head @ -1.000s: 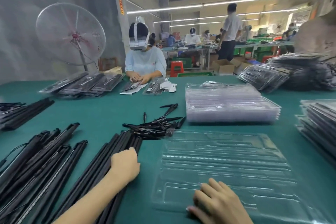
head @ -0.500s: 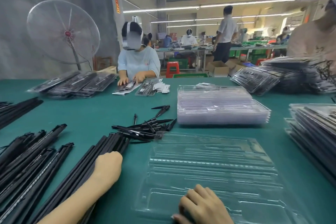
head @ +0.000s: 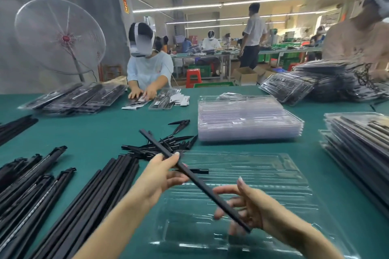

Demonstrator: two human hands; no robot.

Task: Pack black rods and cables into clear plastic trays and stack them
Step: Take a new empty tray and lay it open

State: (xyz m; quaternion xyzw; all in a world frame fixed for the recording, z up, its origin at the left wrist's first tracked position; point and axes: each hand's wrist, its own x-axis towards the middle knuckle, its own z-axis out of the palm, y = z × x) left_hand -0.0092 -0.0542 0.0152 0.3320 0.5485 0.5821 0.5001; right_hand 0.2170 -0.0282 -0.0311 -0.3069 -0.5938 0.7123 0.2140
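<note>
My left hand (head: 162,176) pinches a long black rod (head: 193,178) near its middle, holding it slanted above an empty clear plastic tray (head: 273,176) on the green table. My right hand (head: 250,210) reaches under the rod's near end with spread fingers; whether it grips the rod is unclear. A row of black rods (head: 94,202) lies left of the tray, with more rods (head: 27,185) further left. A heap of short black pieces (head: 166,145) sits beyond the tray's far left corner.
A stack of empty clear trays (head: 248,120) stands behind the tray. Filled trays (head: 357,139) are piled at the right edge, others (head: 75,99) at the far left. A seated person (head: 147,65) works opposite, another person (head: 362,42) stands at the right. A fan (head: 59,35) stands behind.
My left hand has lifted one rod off the row and swung it over the tray. My right hand left the tray's near edge and rose to the rod's lower end.
</note>
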